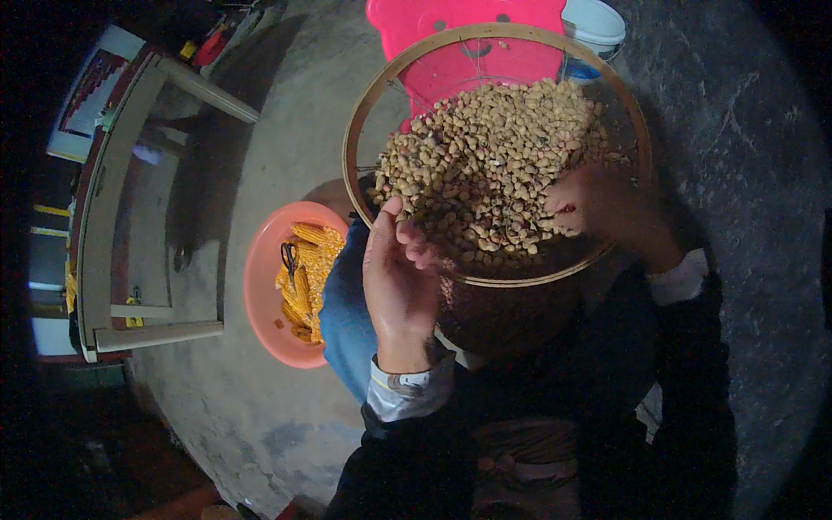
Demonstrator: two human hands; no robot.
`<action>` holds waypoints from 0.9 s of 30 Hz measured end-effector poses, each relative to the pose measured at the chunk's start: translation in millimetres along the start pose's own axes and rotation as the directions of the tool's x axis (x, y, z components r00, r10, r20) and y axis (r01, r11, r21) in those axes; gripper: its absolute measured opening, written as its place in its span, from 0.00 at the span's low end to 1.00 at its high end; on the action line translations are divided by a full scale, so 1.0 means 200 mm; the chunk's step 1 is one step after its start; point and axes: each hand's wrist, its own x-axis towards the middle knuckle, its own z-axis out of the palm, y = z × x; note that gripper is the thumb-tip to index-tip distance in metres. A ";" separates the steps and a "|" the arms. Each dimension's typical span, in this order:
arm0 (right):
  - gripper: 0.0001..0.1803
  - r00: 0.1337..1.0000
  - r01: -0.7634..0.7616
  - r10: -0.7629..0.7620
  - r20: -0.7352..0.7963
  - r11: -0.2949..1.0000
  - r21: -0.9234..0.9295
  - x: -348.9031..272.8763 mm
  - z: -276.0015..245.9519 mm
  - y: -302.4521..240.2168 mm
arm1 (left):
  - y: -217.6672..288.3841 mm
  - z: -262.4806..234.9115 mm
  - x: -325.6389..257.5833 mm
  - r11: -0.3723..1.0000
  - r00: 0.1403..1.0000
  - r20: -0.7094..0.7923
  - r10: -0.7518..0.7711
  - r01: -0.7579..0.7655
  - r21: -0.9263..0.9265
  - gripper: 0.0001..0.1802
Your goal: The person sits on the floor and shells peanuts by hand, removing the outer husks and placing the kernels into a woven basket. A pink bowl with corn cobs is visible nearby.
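A round sieve [498, 282] with a pale wooden rim tilts in front of me above my lap. Many tan unshelled peanuts [494, 156] lie in it, with some darker, reddish pieces among them. My left hand [400, 282] lies over the near left rim, its thumb raised apart from half-curled fingers; nothing shows in it. My right hand [598, 208] reaches over the right rim into the peanuts, its fingers bent together, partly in shadow. What they grip, if anything, is hard to make out.
On the floor to the left stands a salmon basin [258, 290] with corn cobs [299, 290] and loose kernels. Behind the sieve is a bright pink plastic stool or chair [390, 17], beside a white bucket [598, 26]. A wooden table frame [160, 338] stands far left.
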 end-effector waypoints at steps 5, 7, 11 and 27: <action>0.05 0.936 0.146 -0.158 -0.314 0.987 -0.059 -0.01 0.28 0.10 | 0.01 0.00 -0.01 1.000 0.999 0.044 0.024 -0.025 0.013 0.14; 0.06 0.917 0.144 -0.163 -0.364 0.986 -0.079 0.01 0.31 0.11 | 0.01 -0.01 0.00 1.000 0.999 0.046 0.000 -0.001 0.007 0.14; 0.06 0.958 0.095 -0.095 -0.270 0.995 -0.012 0.02 0.28 0.11 | 0.00 0.02 -0.01 0.999 0.999 0.025 -0.035 0.035 0.030 0.13; 0.12 0.790 0.391 -0.140 -0.597 0.865 0.314 0.07 0.03 -0.32 | -0.18 0.08 -0.05 0.907 0.976 0.216 0.005 -0.095 0.409 0.14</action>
